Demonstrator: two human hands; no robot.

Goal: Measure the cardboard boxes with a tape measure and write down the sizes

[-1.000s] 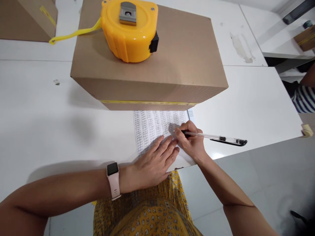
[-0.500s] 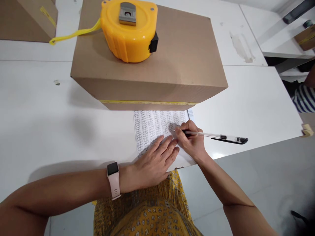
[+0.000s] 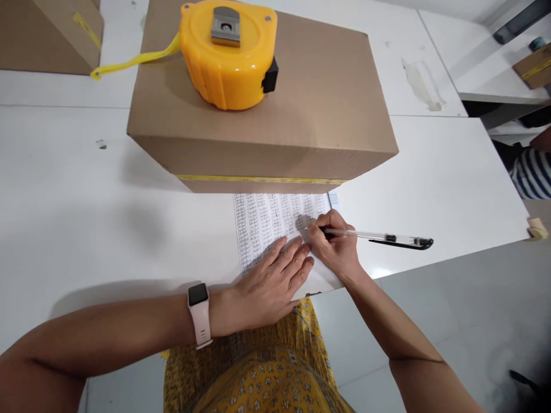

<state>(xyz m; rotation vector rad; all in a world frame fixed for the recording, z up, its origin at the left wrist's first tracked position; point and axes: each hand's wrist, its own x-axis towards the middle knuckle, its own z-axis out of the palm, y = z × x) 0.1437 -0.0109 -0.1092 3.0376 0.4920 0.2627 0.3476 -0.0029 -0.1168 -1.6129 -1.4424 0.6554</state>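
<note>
My left hand lies flat with its fingers stretched over the lower part of a paper sheet covered in columns of handwriting. In my right hand is a clear pen with black ends, its tip at the writing on the sheet. The far end of the sheet meets the lower edge of a brown cardboard box and is hidden there. On top of that box stands a yellow tape measure with a metal clip, a black tab and a yellow wrist strap.
A second cardboard box stands at the upper left of the white table. The table's front edge runs just below my hands. At the far right are a shelf with a small box and a person's striped sleeve.
Almost nothing differs. The camera view has shifted very slightly; both hands and the pen hold nearly the same place on the sheet.
</note>
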